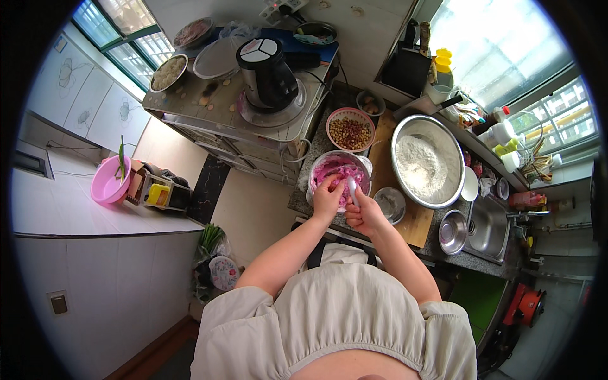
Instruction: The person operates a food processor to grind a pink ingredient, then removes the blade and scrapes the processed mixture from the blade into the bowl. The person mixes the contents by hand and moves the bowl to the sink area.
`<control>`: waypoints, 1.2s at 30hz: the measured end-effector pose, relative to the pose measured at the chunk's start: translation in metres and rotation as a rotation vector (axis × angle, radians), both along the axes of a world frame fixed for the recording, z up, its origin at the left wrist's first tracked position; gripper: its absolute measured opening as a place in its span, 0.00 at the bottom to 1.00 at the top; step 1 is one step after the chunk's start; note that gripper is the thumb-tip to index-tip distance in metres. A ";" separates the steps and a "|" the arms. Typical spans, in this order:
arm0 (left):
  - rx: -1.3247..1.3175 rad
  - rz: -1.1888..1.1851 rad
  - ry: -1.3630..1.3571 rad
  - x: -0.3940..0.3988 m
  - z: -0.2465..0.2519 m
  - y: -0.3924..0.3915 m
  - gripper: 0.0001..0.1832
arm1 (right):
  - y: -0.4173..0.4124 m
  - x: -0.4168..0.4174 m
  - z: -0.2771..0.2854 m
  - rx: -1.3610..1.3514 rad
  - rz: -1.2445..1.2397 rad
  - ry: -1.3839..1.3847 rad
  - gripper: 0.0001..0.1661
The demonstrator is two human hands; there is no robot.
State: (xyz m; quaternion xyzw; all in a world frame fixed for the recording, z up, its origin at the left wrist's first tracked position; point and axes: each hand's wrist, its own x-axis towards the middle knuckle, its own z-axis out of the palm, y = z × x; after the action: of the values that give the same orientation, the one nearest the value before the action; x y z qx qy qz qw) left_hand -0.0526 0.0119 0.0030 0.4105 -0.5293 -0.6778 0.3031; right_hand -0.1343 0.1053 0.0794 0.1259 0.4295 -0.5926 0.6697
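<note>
My right hand grips the pale handle of a utensil, whose working end is down in a pink, sticky dough-like mixture. The mixture lies in a white bowl at the counter's near edge. My left hand is over the bowl's near side, its thumb and fingertips drawn together beside the utensil and the pink mass; whether they pinch anything is not clear. Right of the bowl stands a small clear bowl. Behind it, a large steel basin holds white flour.
A pink-rimmed bowl of peanuts and red pieces stands behind the white bowl. The basin rests partly on a wooden cutting board. A steel bowl sits by the sink. At left, a food processor stands on a cabinet.
</note>
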 end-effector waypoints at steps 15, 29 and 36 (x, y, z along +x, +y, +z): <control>0.151 0.158 -0.041 -0.004 -0.008 0.007 0.13 | -0.004 0.000 0.006 -0.068 -0.092 0.079 0.23; 0.708 0.156 0.405 -0.011 -0.004 -0.012 0.09 | -0.003 -0.009 -0.002 -0.110 -0.068 -0.144 0.25; 0.907 0.061 0.406 -0.019 0.008 -0.016 0.07 | -0.004 -0.008 -0.003 -0.036 0.008 0.002 0.25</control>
State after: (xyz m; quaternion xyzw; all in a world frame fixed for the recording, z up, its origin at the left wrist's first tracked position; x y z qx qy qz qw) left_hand -0.0718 -0.0043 0.0107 0.3763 -0.0992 -0.8968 0.2106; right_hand -0.1424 0.1014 0.0761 0.1113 0.4199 -0.5978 0.6737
